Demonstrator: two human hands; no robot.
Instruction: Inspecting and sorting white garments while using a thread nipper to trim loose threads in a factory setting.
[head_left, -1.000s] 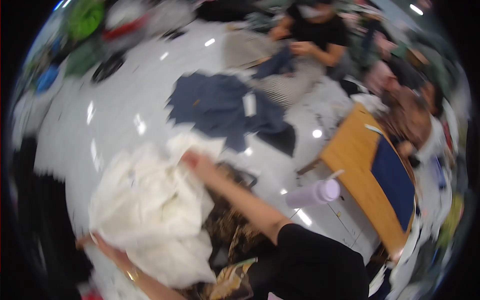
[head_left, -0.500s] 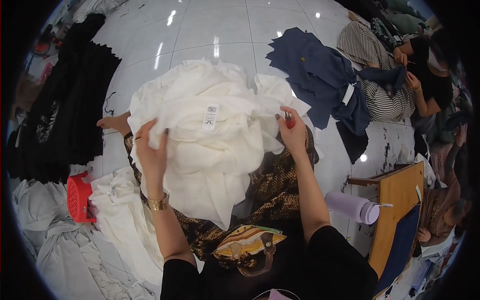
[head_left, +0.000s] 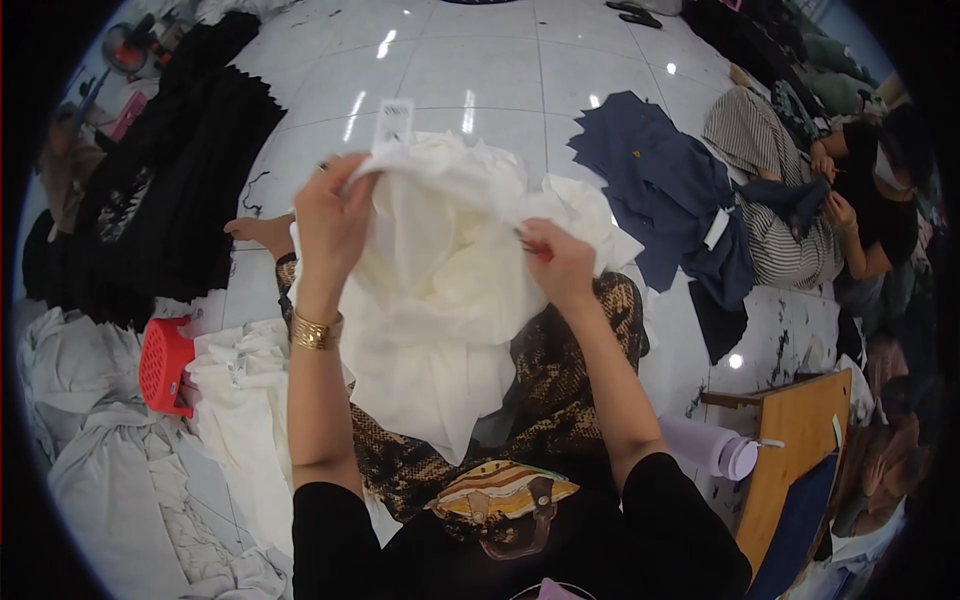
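Note:
White cloth (head_left: 430, 320) lies heaped over my lap, its folds spilling down between my knees. My left hand (head_left: 335, 215) pinches an upper edge of it and holds that edge raised. A white printed tag (head_left: 396, 122) stands up from the lifted edge, beside those fingers. My right hand (head_left: 560, 262) is closed at the right side of the cloth. Inside its curled fingers shows a small red tool (head_left: 540, 250), mostly hidden, so its exact kind is unclear. Whether these fingers also grip cloth cannot be made out.
Black garments (head_left: 190, 190) are piled at left, above a red plastic stool (head_left: 166, 367) and more white cloth (head_left: 245, 420). Navy garments (head_left: 660, 180) lie at right, near a co-worker (head_left: 870, 200) handling dark cloth. A lilac bottle (head_left: 705, 445) lies beside a wooden board (head_left: 790, 430).
My left hand has closed on the white cloth and lifted its edge upward, bringing the tag up. My right hand has moved inward to the left and curled around the red tool.

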